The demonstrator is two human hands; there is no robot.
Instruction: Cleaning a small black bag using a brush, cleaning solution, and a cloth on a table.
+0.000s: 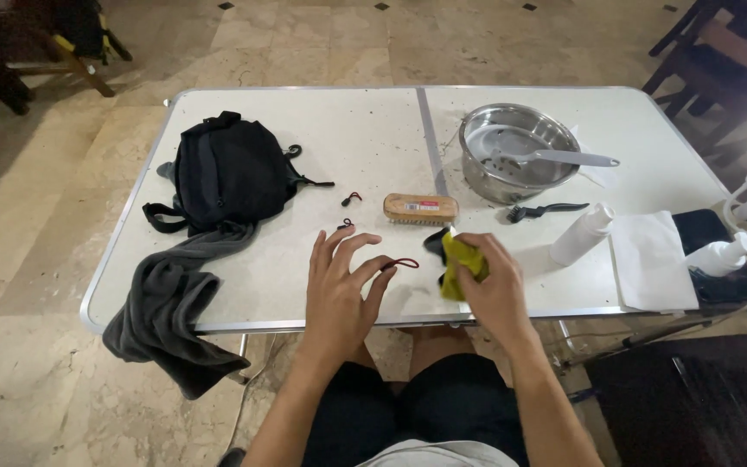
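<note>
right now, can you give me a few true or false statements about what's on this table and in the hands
1. The right hand grips a yellow cloth. True.
2. The round steel pot is empty. False: a grey ladle lies in it.
3. The wooden scrub brush lies between the black fabric bag and the pot. True.
4. The dark grey towel is folded on the table. False: it hangs over the edge.
5. The left hand grips the brush. False: its fingers touch a small red-and-black cord loop.
</note>
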